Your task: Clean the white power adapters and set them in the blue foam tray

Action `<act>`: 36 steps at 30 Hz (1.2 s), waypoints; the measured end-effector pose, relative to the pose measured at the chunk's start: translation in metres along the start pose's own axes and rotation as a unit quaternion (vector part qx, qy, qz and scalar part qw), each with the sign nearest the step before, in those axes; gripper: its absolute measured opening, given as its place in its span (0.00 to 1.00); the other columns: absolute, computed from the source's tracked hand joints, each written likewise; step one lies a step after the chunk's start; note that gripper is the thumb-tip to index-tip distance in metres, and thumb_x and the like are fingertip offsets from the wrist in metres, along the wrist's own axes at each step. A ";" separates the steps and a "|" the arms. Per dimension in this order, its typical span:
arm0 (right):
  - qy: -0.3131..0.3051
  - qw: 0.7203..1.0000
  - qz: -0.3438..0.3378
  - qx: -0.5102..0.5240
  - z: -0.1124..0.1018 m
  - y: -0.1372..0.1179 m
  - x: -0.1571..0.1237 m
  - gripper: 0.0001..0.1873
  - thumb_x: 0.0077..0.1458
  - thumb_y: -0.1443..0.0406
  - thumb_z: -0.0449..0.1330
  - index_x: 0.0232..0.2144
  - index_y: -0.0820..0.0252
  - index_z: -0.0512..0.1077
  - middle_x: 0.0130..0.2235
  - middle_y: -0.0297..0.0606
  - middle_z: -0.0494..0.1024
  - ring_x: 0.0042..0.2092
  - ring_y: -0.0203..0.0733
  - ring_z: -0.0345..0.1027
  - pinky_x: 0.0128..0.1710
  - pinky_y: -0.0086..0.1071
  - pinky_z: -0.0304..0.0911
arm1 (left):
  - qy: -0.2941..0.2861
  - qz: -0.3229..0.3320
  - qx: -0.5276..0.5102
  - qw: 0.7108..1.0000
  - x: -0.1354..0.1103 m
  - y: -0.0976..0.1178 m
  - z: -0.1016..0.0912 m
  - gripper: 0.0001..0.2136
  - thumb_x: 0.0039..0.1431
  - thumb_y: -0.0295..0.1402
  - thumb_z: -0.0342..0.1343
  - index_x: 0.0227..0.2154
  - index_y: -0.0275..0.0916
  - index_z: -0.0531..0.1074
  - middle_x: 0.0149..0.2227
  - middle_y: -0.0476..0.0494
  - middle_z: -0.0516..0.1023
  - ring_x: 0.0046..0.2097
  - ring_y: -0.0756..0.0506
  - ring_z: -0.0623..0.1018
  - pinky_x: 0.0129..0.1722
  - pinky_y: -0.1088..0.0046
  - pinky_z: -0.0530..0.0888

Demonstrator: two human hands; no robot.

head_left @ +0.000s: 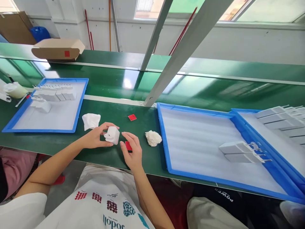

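My left hand (pixel 96 137) is closed around a small white charger block (pixel 112 135), held just above the green bench. My right hand (pixel 132 149) hovers beside it with fingers spread, its fingertips over a small red square (pixel 128 146) lying on the bench. A second red square (pixel 132 117) lies farther back. A folded white cloth (pixel 91 121) sits left of the hands and a crumpled white wad (pixel 153 138) to their right.
A blue tray (pixel 166 143) on the right holds two white chargers (pixel 240 152); another tray (pixel 240 112) with several overlaps it. A blue tray (pixel 79 105) at left holds rows of chargers. A cardboard box (pixel 57 49) lies beyond the conveyor; metal struts cross overhead.
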State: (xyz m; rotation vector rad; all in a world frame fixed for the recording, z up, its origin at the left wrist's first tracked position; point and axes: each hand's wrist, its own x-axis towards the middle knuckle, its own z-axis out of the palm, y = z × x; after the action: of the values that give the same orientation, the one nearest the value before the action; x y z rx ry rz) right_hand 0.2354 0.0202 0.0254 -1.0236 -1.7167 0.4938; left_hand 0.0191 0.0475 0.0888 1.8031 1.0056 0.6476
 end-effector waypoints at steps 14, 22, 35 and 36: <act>0.040 0.978 -0.010 0.206 -0.008 -0.032 0.008 0.03 0.59 0.65 0.65 0.32 0.53 0.77 0.32 0.36 0.81 0.37 0.43 0.74 0.38 0.41 0.73 | -0.086 -0.031 -0.156 0.984 -0.006 0.003 0.020 0.29 0.53 0.40 0.67 0.58 0.43 0.66 0.47 0.41 0.77 0.44 0.43 0.80 0.43 0.68 0.78; 0.161 0.963 0.197 0.085 -0.088 0.010 0.024 0.09 0.57 0.56 0.65 0.31 0.54 0.76 0.38 0.38 0.81 0.44 0.46 0.74 0.50 0.44 0.67 | 0.011 -0.054 -0.056 0.997 -0.024 0.000 0.023 0.27 0.56 0.42 0.65 0.57 0.46 0.64 0.58 0.37 0.75 0.50 0.40 0.79 0.49 0.63 0.77; 0.036 0.925 0.251 -0.282 -0.101 0.064 0.025 0.12 0.54 0.56 0.61 0.37 0.56 0.72 0.42 0.44 0.81 0.46 0.55 0.70 0.49 0.50 0.60 | 0.042 -0.104 0.101 0.988 -0.055 -0.028 0.036 0.37 0.59 0.41 0.62 0.68 0.50 0.51 0.67 0.41 0.65 0.63 0.39 0.70 0.61 0.60 0.70; 0.048 0.924 0.237 -0.295 -0.100 0.063 0.024 0.13 0.54 0.56 0.61 0.39 0.57 0.72 0.42 0.45 0.80 0.46 0.55 0.70 0.49 0.50 0.60 | 0.031 -0.092 0.094 0.991 -0.055 -0.029 0.033 0.37 0.60 0.39 0.61 0.69 0.50 0.50 0.67 0.42 0.66 0.63 0.40 0.70 0.61 0.60 0.69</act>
State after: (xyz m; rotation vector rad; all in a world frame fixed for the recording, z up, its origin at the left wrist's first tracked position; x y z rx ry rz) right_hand 0.3491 0.0598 0.0308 -1.8914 -1.5516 0.2104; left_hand 0.0059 -0.0090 0.0487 1.8323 1.2946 0.5110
